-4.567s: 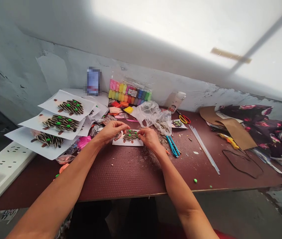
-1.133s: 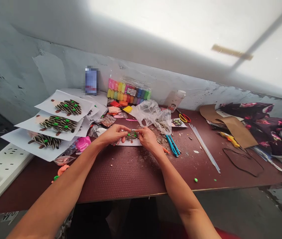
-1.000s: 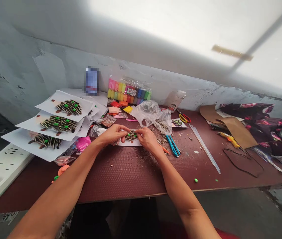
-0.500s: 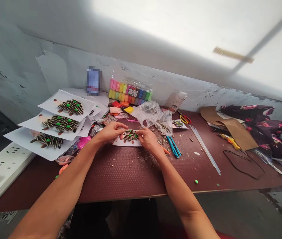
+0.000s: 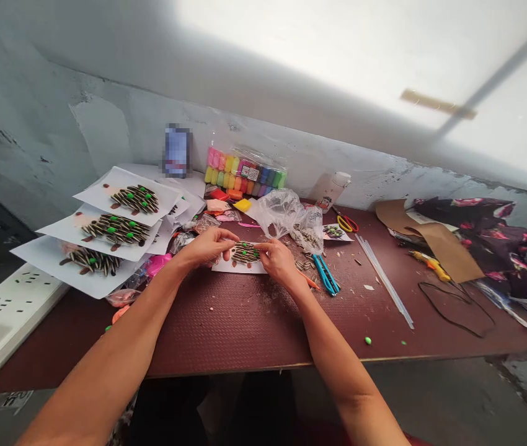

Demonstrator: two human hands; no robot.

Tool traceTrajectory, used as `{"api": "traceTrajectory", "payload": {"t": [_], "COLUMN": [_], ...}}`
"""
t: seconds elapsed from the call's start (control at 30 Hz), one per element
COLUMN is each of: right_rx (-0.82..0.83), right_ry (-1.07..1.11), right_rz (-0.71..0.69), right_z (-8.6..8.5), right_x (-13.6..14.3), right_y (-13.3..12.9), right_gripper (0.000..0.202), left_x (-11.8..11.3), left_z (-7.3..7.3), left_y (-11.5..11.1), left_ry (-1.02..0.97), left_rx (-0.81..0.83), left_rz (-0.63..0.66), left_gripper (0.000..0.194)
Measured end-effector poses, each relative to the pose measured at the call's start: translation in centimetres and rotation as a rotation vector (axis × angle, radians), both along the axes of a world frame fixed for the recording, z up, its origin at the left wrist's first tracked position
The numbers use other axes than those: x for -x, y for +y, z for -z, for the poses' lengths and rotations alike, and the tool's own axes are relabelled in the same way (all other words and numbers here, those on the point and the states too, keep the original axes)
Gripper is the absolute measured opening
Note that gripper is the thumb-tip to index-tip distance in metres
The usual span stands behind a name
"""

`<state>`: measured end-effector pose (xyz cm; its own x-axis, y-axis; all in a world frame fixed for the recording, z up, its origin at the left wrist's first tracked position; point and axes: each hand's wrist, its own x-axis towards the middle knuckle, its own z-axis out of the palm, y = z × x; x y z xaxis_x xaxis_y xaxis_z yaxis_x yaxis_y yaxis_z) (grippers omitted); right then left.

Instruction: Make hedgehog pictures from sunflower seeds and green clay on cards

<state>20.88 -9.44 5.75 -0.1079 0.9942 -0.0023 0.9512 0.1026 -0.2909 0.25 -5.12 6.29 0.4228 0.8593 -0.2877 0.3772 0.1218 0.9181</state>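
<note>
A small white card (image 5: 245, 266) carrying a figure of striped seeds dotted with green clay balls (image 5: 245, 253) lies on the dark red table (image 5: 245, 328). My left hand (image 5: 205, 244) pinches the card's left end, fingers curled over it. My right hand (image 5: 279, 260) pinches the right end of the seed figure with thumb and forefinger. A clear plastic bag of seeds (image 5: 291, 220) lies just behind my right hand, and loose seeds are scattered beside it.
Three finished seed sheets (image 5: 115, 229) are fanned out at left beside pink clay (image 5: 156, 265). Behind are a coloured clay pack (image 5: 245, 176), a glue bottle (image 5: 331, 189) and scissors (image 5: 346, 223). A blue knife (image 5: 325, 274), glue sticks (image 5: 384, 279), a yellow glue gun (image 5: 426, 263), brown paper (image 5: 435, 238) and cloth (image 5: 500, 248) lie right.
Both hands stay on the card; the fingers shift only slightly along the seed figure. The view has wobbled a little.
</note>
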Motion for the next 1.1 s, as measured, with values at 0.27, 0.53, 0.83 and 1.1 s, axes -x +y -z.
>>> {"api": "traceTrajectory", "payload": {"t": [0.27, 0.53, 0.83, 1.1], "right_rx": [-0.076, -0.145, -0.151, -0.096], "right_ry": [0.075, 0.157, 0.133, 0.07], "right_rz": [-0.028, -0.066, -0.058, -0.039], "right_z": [0.6, 1.1, 0.9, 0.7], "right_x": [0.0, 0.5, 0.9, 1.7], "right_y": [0.1, 0.3, 2.2, 3.7], "right_gripper": [0.029, 0.02, 0.015, 0.013], "left_x": [-0.3, -0.5, -0.5, -0.1], "left_z": [0.3, 1.0, 0.8, 0.8], "left_y": [0.0, 0.2, 0.0, 0.5], "left_ry": [0.163, 0.214, 0.237, 0.183], "left_rx": [-0.032, -0.057, -0.067, -0.076], "left_rz": [0.064, 0.112, 0.125, 0.095], "left_gripper": [0.044, 0.047, 0.049, 0.049]}}
